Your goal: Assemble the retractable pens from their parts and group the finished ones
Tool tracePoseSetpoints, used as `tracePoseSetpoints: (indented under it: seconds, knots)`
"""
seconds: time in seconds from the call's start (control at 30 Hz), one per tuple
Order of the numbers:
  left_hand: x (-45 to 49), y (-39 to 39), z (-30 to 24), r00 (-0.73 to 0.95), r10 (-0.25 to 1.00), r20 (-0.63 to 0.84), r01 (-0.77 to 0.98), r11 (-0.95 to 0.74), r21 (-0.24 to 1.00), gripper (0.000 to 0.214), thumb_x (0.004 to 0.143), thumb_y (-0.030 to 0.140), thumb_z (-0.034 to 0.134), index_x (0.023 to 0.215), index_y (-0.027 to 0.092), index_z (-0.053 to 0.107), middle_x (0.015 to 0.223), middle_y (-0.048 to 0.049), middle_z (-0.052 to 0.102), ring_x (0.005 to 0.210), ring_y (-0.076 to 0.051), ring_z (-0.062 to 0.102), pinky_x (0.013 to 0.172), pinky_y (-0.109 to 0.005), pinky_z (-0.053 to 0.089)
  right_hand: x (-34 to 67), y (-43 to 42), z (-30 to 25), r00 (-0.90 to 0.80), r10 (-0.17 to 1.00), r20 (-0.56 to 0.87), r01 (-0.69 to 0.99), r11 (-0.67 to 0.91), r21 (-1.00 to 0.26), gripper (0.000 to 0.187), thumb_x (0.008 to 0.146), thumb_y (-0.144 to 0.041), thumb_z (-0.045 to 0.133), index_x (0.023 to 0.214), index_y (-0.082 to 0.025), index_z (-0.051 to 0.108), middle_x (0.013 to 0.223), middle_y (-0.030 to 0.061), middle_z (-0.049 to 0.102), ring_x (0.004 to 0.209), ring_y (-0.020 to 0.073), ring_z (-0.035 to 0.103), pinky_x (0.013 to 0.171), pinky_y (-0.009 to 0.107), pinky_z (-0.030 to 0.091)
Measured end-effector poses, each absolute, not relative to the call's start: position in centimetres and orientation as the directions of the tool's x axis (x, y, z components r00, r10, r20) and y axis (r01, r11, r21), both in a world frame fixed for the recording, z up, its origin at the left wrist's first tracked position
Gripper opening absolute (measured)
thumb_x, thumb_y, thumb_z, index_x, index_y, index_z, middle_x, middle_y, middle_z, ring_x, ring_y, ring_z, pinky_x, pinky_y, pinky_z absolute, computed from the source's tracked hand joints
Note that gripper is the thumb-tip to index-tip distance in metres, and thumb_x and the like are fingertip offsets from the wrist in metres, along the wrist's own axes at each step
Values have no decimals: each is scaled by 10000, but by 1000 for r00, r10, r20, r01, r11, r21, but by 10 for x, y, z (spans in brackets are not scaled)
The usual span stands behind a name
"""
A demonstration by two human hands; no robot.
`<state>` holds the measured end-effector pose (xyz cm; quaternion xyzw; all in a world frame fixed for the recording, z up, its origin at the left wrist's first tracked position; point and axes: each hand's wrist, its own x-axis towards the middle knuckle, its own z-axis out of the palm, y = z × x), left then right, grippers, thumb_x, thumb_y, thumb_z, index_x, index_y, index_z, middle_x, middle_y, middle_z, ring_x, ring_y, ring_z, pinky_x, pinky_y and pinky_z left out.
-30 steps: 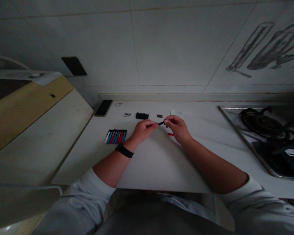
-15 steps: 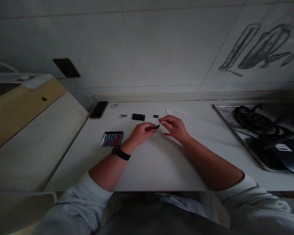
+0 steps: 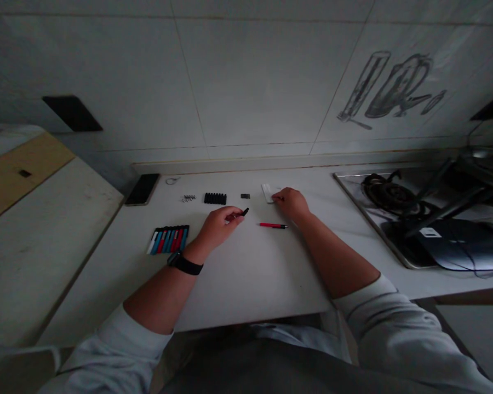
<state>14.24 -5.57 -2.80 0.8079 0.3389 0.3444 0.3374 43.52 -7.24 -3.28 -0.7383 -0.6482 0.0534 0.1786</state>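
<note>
My left hand (image 3: 217, 225) is closed round a small black pen-like piece (image 3: 244, 212) whose tip sticks out to the right of my fingers. My right hand (image 3: 291, 202) reaches to the back of the white counter (image 3: 246, 273), fingertips on small white parts (image 3: 267, 192); its fingers are bent and I cannot see anything gripped. A thin red refill with a dark tip (image 3: 273, 225) lies on the counter between my hands.
A row of red, blue and white pen barrels (image 3: 169, 239) lies at left. At the back sit small springs (image 3: 188, 198), a row of black caps (image 3: 215, 198), a dark small part (image 3: 245, 196) and a phone (image 3: 142, 189). A gas hob (image 3: 398, 202) is right.
My hands have come apart: the right hand let go of the black piece and moved back to the white parts. The left hand keeps the black piece. The view has shifted right.
</note>
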Motion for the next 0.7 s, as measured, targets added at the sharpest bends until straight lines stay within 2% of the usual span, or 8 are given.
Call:
tracePoseSetpoints:
  seconds: [0.4,0.7]
  knots:
    - [143,-55,-29,558,764,324,317,-557,768,135,918,290,697,1019,213,742,995,-45,781,875,-174,725,832,-329,596,430,-89,-7,89,996,22,995,-87,-51,293,934,-238,579,1090,-259,825,1138,113,762,1001,254,688,833,319,504]
    - [143,-55,-32,550,775,311,305,-533,789,139,919,275,707,1032,202,743,995,-51,780,856,-165,717,832,-332,586,435,-91,-7,-10,997,-74,1000,10,0,214,901,-187,625,970,-257,815,1059,82,776,956,236,690,828,311,482]
